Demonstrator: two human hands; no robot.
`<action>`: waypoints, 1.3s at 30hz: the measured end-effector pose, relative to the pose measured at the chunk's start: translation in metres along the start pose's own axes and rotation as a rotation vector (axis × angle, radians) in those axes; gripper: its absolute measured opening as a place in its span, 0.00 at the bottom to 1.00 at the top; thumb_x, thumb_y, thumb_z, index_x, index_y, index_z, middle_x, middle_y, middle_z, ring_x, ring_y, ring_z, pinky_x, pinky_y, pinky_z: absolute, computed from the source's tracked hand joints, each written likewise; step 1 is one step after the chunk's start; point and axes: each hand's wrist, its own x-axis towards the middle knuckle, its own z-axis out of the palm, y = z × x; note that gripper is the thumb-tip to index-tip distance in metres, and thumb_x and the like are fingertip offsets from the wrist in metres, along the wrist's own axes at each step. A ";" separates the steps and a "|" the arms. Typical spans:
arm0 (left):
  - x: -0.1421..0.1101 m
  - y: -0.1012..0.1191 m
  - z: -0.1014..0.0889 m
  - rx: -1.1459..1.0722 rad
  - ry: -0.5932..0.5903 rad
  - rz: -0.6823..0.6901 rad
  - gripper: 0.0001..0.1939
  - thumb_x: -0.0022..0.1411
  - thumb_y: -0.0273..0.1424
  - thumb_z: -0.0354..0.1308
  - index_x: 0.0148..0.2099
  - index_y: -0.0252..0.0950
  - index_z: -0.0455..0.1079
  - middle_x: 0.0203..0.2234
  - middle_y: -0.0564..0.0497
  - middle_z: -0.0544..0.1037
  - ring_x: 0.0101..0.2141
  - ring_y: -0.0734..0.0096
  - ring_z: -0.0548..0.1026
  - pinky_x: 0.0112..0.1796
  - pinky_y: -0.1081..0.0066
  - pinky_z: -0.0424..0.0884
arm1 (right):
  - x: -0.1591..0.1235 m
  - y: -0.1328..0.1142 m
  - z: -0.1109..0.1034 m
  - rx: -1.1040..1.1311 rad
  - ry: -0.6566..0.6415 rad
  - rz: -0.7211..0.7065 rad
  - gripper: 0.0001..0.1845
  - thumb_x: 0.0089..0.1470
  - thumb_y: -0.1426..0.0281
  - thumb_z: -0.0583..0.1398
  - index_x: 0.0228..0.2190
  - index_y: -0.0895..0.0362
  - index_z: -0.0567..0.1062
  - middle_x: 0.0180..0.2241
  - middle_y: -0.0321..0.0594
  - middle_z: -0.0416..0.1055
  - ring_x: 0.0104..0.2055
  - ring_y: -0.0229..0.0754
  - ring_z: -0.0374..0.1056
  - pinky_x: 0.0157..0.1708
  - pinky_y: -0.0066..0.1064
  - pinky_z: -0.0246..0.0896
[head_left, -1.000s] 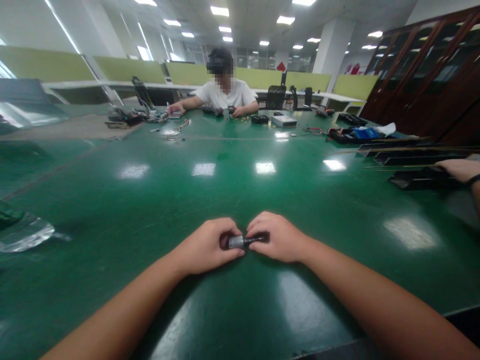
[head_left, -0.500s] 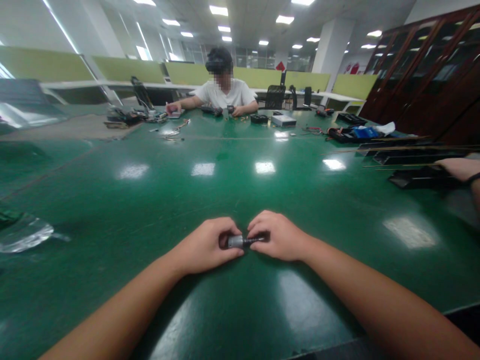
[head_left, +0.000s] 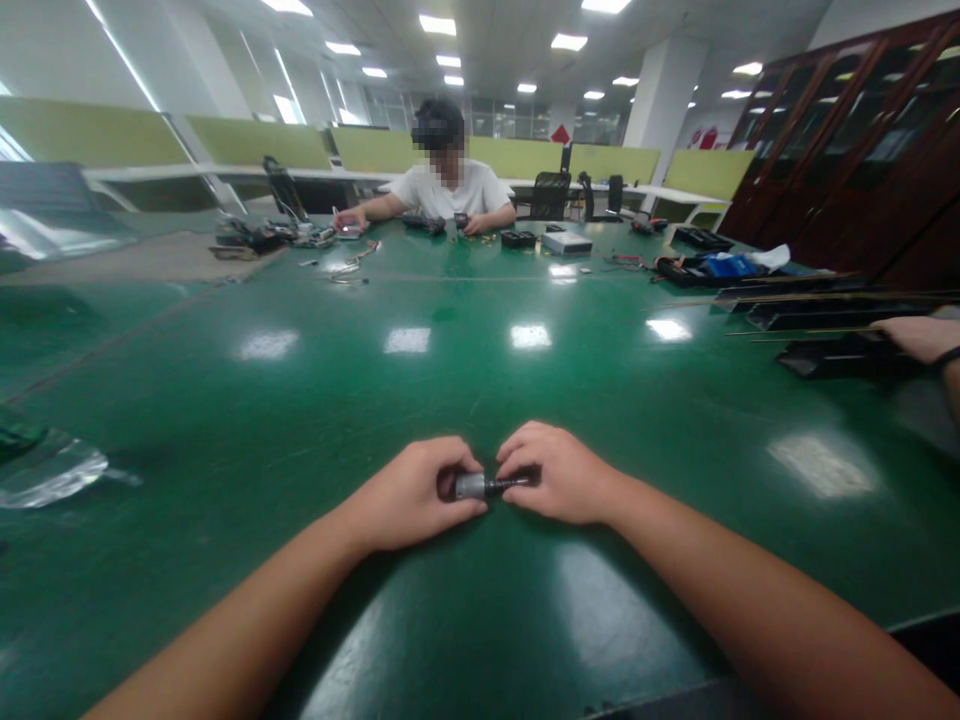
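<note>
Between my hands, a small silver cylinder with a dark ridged shaft (head_left: 471, 487) lies sideways just above or on the green tabletop (head_left: 420, 400); its kind is not clear. My left hand (head_left: 420, 495) curls around the silver body, thumb on the near side and fingers on the far side. At the shaft end, my right hand (head_left: 559, 475) has its thumb and fingers closed around the thin dark part. The fingers hide both ends of the piece.
Across the table sits a person (head_left: 450, 185) with small parts and a white box (head_left: 566, 242) nearby. At right, another person's hand (head_left: 915, 338) rests by long black channels (head_left: 825, 318). A tool tray (head_left: 724, 268) lies beyond. Clear plastic (head_left: 56, 470) lies at left.
My right fingertips have shifted very slightly to the right, and a bit more of the dark ridged shaft shows. My left hand stays in place around the silver body.
</note>
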 end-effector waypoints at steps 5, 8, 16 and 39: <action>0.000 0.000 0.000 -0.005 0.005 0.006 0.09 0.56 0.33 0.65 0.39 0.35 0.74 0.29 0.52 0.74 0.28 0.70 0.72 0.30 0.73 0.64 | 0.000 0.002 0.000 -0.023 -0.009 0.001 0.07 0.48 0.72 0.69 0.33 0.54 0.83 0.42 0.41 0.79 0.45 0.45 0.72 0.48 0.37 0.66; 0.001 0.001 0.000 -0.011 0.007 0.005 0.09 0.55 0.32 0.65 0.39 0.35 0.74 0.28 0.53 0.74 0.28 0.70 0.72 0.30 0.74 0.64 | 0.000 0.002 0.000 -0.019 -0.005 0.003 0.07 0.48 0.73 0.69 0.33 0.54 0.83 0.42 0.41 0.79 0.45 0.45 0.72 0.48 0.37 0.66; 0.000 0.002 -0.001 -0.026 -0.002 -0.008 0.10 0.56 0.33 0.65 0.39 0.35 0.75 0.29 0.52 0.74 0.28 0.69 0.72 0.30 0.73 0.65 | -0.002 0.002 -0.001 -0.011 -0.015 0.009 0.07 0.47 0.73 0.69 0.33 0.54 0.83 0.41 0.40 0.79 0.45 0.45 0.72 0.48 0.37 0.66; 0.001 0.002 -0.001 -0.010 -0.007 -0.027 0.10 0.55 0.32 0.65 0.39 0.34 0.75 0.29 0.52 0.74 0.28 0.69 0.72 0.30 0.72 0.64 | -0.004 0.002 -0.010 -0.026 -0.056 0.034 0.05 0.49 0.73 0.69 0.32 0.56 0.83 0.40 0.41 0.79 0.45 0.45 0.72 0.48 0.37 0.66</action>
